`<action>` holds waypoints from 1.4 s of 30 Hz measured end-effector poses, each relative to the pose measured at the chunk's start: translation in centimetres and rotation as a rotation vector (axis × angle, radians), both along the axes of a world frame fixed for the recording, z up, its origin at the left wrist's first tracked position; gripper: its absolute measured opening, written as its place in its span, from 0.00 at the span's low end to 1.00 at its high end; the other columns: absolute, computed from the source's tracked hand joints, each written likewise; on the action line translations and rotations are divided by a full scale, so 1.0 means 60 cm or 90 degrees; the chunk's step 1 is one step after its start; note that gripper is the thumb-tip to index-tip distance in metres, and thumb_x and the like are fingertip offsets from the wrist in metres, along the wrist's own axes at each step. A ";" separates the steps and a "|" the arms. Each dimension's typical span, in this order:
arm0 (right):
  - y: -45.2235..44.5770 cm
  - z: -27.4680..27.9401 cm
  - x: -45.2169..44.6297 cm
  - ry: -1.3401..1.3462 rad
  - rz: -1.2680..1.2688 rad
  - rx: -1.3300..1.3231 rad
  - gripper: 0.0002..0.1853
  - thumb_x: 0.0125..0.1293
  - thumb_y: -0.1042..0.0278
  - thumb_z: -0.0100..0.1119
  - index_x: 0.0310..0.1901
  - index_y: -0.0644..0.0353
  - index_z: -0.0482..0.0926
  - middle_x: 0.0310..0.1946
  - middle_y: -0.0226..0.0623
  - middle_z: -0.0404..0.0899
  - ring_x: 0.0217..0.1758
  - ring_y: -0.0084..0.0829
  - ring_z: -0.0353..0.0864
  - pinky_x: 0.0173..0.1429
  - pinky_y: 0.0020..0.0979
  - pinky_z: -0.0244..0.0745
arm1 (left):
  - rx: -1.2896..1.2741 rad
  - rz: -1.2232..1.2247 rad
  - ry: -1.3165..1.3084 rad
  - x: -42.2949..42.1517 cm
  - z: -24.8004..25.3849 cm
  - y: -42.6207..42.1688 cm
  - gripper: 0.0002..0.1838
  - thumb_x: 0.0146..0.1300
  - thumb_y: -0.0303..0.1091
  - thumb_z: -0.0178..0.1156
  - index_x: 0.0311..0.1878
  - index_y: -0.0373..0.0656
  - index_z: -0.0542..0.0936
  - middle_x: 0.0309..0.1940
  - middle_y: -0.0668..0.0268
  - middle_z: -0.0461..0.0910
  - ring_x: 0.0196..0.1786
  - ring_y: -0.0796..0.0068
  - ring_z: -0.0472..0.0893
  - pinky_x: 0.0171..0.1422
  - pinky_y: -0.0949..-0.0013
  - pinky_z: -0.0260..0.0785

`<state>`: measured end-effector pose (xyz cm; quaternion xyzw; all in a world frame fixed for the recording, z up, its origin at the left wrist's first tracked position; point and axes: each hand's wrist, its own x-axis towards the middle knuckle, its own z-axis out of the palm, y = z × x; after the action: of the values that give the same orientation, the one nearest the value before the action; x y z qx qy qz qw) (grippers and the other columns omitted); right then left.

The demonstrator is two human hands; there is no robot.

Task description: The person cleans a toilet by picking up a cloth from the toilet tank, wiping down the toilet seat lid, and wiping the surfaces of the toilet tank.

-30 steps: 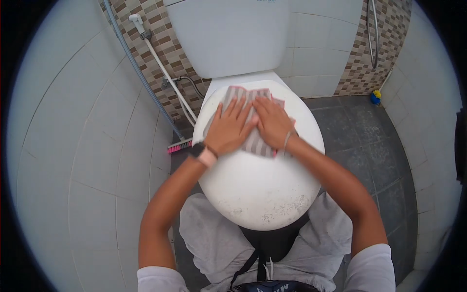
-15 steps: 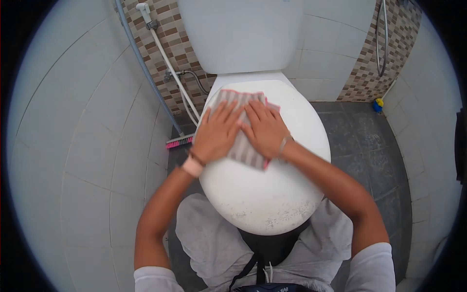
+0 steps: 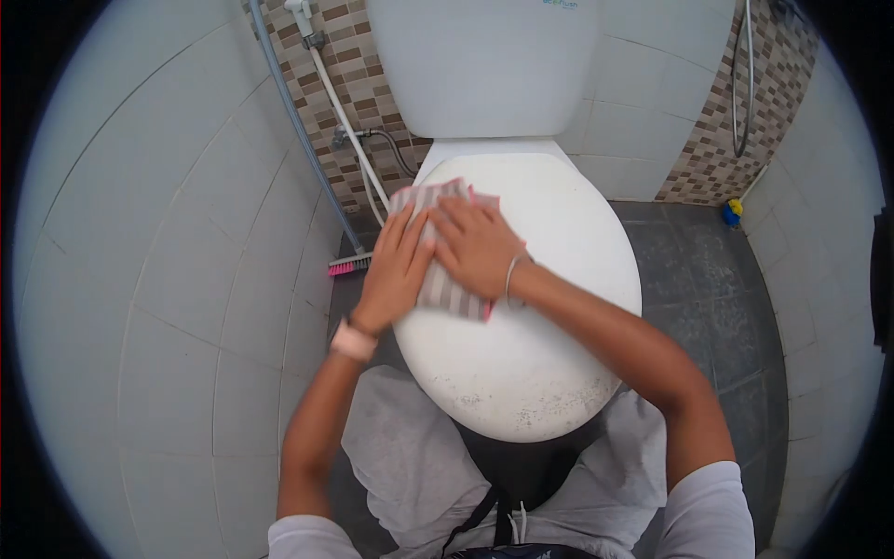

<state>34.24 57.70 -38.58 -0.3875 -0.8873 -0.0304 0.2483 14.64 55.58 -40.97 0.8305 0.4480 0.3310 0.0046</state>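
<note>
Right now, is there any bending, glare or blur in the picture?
Head view: strong wide-angle bending, the tile lines on the left wall curving, corners black; head view: soft light, no harsh glare on the toilet lid; head view: the striped cloth looks slightly blurred beneath the left hand and right hand.

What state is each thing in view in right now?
toilet lid: shut, dark specks near its front edge
striped cloth: lying on the lid, partly covered by both hands
left hand: open, laid on the cloth
right hand: open, laid on the cloth
long-handled brush: leaning, bristle head down
metal hose: hanging in a loop
</note>
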 end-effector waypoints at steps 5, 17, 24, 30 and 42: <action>-0.159 0.008 0.028 -0.003 0.123 -0.069 0.31 0.73 0.53 0.47 0.70 0.65 0.66 0.73 0.52 0.62 0.78 0.44 0.58 0.79 0.47 0.48 | -0.156 0.070 -0.110 0.047 0.032 -0.225 0.30 0.77 0.40 0.46 0.76 0.35 0.58 0.78 0.43 0.49 0.80 0.35 0.45 0.81 0.45 0.40; -0.373 0.051 0.195 -0.025 -0.062 -0.169 0.28 0.72 0.55 0.53 0.68 0.63 0.68 0.72 0.49 0.64 0.76 0.44 0.63 0.77 0.43 0.58 | -0.180 -0.102 0.164 0.159 0.061 -0.344 0.43 0.71 0.64 0.47 0.78 0.43 0.57 0.77 0.46 0.55 0.80 0.45 0.53 0.78 0.35 0.39; -0.332 0.074 0.207 0.023 -0.329 -0.189 0.28 0.72 0.47 0.54 0.59 0.67 0.76 0.57 0.53 0.77 0.61 0.44 0.78 0.71 0.54 0.60 | -0.135 -0.277 0.135 0.173 0.099 -0.161 0.36 0.74 0.58 0.45 0.77 0.45 0.59 0.77 0.58 0.59 0.80 0.55 0.56 0.80 0.35 0.34; -0.307 0.060 0.155 -0.033 -0.152 -0.100 0.35 0.67 0.32 0.51 0.66 0.49 0.74 0.67 0.52 0.69 0.73 0.50 0.66 0.72 0.73 0.42 | -0.104 -0.081 0.159 0.107 0.101 -0.081 0.33 0.75 0.54 0.48 0.76 0.46 0.62 0.77 0.59 0.60 0.82 0.56 0.49 0.81 0.37 0.29; 0.004 0.035 0.206 -0.070 -0.262 -0.144 0.44 0.65 0.20 0.36 0.77 0.36 0.60 0.80 0.41 0.51 0.83 0.44 0.46 0.76 0.71 0.37 | -0.125 -0.063 0.150 0.114 0.103 -0.077 0.34 0.76 0.57 0.40 0.76 0.45 0.62 0.77 0.58 0.58 0.82 0.53 0.47 0.82 0.44 0.31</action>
<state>46.60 57.97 -36.46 -0.5831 -0.7998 -0.0018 0.1429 21.47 50.94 -34.80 0.8801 0.4343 0.1851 0.0497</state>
